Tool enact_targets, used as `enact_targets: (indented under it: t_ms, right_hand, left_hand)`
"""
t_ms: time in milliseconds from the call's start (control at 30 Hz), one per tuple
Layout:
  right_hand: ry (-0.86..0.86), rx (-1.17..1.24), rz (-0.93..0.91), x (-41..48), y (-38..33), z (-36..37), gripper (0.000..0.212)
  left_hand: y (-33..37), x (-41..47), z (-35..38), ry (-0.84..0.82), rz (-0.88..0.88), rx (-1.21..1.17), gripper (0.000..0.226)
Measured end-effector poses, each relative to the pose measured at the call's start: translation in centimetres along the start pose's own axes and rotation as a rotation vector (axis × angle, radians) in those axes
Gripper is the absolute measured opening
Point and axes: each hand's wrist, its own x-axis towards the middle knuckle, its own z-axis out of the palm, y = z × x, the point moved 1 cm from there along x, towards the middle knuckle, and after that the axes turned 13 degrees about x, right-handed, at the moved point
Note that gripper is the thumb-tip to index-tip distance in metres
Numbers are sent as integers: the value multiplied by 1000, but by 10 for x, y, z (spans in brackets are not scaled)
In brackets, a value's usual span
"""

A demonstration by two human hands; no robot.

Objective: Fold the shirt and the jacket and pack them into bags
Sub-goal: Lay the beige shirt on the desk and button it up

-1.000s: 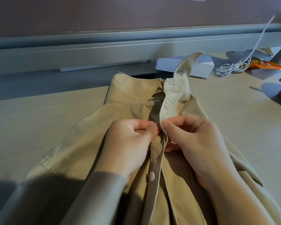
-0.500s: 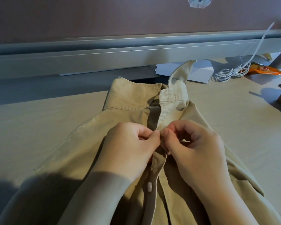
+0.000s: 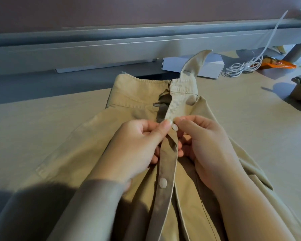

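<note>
The worktop [image 3: 42,136] carried a tan shirt [image 3: 129,101] spread front-up, collar toward the far edge, its lower part running out of view toward the person. By the look of it the task was barely begun — the shirt lay unfolded and was at the buttoning stage, while no jacket and no bags could be seen. Folding, the second garment and all the packing seemed to lie ahead.

The shirt looked like a stiffish cotton, creased along the yoke, with one collar point [image 3: 197,61] standing upright and the neck gaping open. The left hand [image 3: 134,150] was closed to a pinch, thumb and forefinger gripping the placket edge just left of the upper button [image 3: 174,127]. The right hand [image 3: 210,146] was likewise curled, fingertips pinching the opposite edge just right of that button, the other fingers tucked beneath the cloth. Whether this button had passed through its hole could not be told. A lower button [image 3: 163,183] sat done up on the placket — pale, roundish, faintly glossy.
</note>
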Motion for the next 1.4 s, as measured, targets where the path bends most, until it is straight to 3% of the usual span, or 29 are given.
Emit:
enact_targets:
  t_ms: [167,300,400,600,733,867,933,1033,1167,1300,1400]
  right_hand:
    - [119,-98,-242,-9,3,3,13]
    - [46,-414,-268,-31,-2,5,8]
    - [8,-683,-250,-66,-10,0,12]
    - [-138,-958,-126,-103,15,5,23]
    - [-175,-974,-116,-88,13,-4,34]
    - [-186,-1031,-194,-83,15,-10,5]
    - [-84,-908,-229,-81,18,-11,7]
    - [22,-417,-13,-81,17,-23,8]
    - [-102,53,257,-89,10,-33,10]
    - [-174,378,390,-94,5,-34,31]
    - [-188,501,383,-99,-4,-33,31]
  left_hand:
    - [-2,-17,-13,-176,-153,78,32]
    - [-6,-50,-16,-360,-205,326,50]
    - [-11,-63,-8,-251,-120,400,36]
    - [-35,-75,0,108,7,330,34]
    - [-44,-73,-5,73,-34,107,23]
    - [-42,-72,-12,-38,-80,-107,23]
    - [-39,-72,-13,-74,-72,-134,28]
    - [-36,-75,-11,-71,-46,-60,30]
    - [-25,-80,0,7,21,-59,13]
    - [-13,-86,16,99,88,-91,20]
    - [-12,-86,24,168,112,-33,23]
